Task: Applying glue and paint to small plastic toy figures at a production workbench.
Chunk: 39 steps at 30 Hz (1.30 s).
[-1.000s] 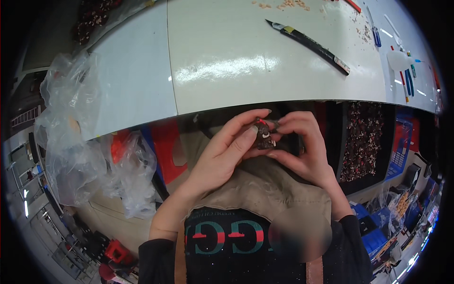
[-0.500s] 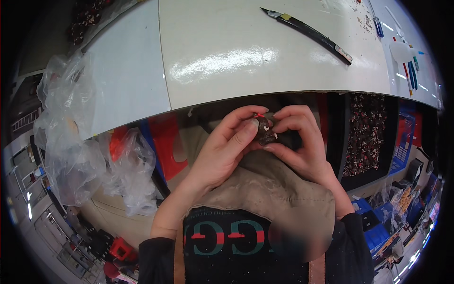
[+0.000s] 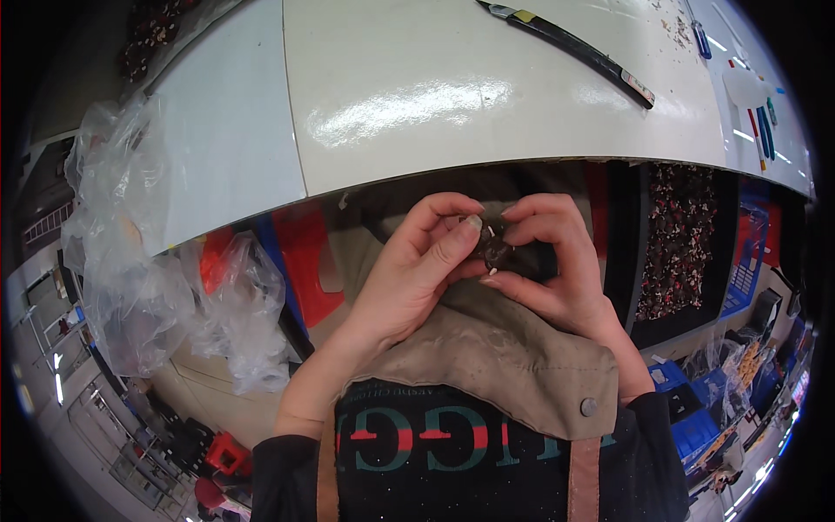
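Observation:
A small dark brown figure-like piece point(image 3: 496, 252) with tiny white bits is held over my apron, just below the table's front edge. My left hand point(image 3: 426, 261) is closed on its left side, with the thumb pressed on top and the fingers curled behind. From the other side, my right hand point(image 3: 557, 252) curls round the piece, its fingertips and thumb at the right and lower edges. Both hands partly cover it, so its full shape is hidden.
A black utility knife point(image 3: 574, 52) lies on the white table point(image 3: 391, 70). Right of my hands, a black tray point(image 3: 644, 322) holds many similar dark pieces. Clear plastic bags point(image 3: 122, 235) hang at the left. A blue-handled screwdriver point(image 3: 700, 39) and pens lie at the far right.
The brown piece has turned slightly between my fingers, and its red part no longer shows. Both hands keep nearly the same place. The view has shifted a little.

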Tool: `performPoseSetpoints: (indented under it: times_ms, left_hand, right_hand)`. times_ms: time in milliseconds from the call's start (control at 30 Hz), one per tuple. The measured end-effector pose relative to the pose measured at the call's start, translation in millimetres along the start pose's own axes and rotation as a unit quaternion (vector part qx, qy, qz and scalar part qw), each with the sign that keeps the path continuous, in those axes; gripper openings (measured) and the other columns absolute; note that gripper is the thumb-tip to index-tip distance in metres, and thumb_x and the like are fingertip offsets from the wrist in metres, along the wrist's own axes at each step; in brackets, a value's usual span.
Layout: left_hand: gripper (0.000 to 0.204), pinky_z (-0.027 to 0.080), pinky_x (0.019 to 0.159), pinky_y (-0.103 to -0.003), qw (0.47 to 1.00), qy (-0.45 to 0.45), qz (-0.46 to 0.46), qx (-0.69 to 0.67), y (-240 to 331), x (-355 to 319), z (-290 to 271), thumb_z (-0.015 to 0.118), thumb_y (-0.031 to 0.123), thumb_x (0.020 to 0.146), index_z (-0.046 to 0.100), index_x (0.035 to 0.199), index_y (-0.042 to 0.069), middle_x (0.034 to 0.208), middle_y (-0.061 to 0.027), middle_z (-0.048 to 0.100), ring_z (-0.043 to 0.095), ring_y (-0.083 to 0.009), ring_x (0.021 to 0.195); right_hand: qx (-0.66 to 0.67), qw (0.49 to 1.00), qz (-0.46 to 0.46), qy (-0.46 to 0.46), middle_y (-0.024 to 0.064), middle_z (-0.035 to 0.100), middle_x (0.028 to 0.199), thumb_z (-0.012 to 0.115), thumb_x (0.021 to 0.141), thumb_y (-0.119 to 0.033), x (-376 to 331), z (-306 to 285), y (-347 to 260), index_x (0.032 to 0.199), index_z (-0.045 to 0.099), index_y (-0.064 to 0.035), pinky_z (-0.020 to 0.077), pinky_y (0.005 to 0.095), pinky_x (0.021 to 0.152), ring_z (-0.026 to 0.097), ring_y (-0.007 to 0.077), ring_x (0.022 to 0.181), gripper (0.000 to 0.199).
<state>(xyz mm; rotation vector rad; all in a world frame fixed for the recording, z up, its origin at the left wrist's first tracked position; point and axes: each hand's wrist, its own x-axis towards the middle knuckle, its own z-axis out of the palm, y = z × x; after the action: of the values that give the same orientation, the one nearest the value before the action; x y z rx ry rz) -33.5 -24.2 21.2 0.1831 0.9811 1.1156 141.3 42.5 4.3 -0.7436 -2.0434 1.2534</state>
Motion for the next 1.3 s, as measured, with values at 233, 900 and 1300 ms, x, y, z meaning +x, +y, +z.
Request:
performPoseSetpoints:
  times_ms: [233,900,1300]
  left_hand:
    - [0.025,0.047,0.081,-0.022,1.0,0.008,-0.024,0.009,-3,-1,2,0.054,0.022,0.093,0.052,0.115,0.009,0.101,-0.0005,0.055,0.054,-0.0069,0.094]
    - [0.028,0.048,0.085,-0.025,0.999,-0.022,-0.025,-0.008,-9,33,-14,0.048,0.024,0.095,0.051,0.117,0.006,0.108,-0.0028,0.054,0.055,-0.0101,0.099]
    - [0.033,0.044,0.09,-0.023,0.995,-0.026,-0.005,0.094,-8,23,-23,0.049,0.008,0.092,0.048,0.125,0.001,0.109,-0.0044,0.053,0.054,-0.0107,0.102]
  right_hand:
    - [-0.009,1.0,-0.014,0.013,0.0121,0.052,0.106,0.081,0.061,-0.009,-8,4,4,0.092,0.052,-0.0055,0.0441,0.0314,0.079,0.053,0.0237,0.096,0.042]
    - [0.058,0.996,0.06,0.027,0.0088,0.058,0.091,0.077,0.068,-0.01,1,10,43,0.088,0.053,-0.0032,0.0471,0.0274,0.069,0.057,0.0188,0.082,0.033]
    - [0.083,0.991,0.104,0.005,0.0095,0.055,0.093,0.075,0.07,-0.01,-2,17,33,0.086,0.05,-0.0032,0.041,0.0275,0.079,0.053,0.0168,0.087,0.03]
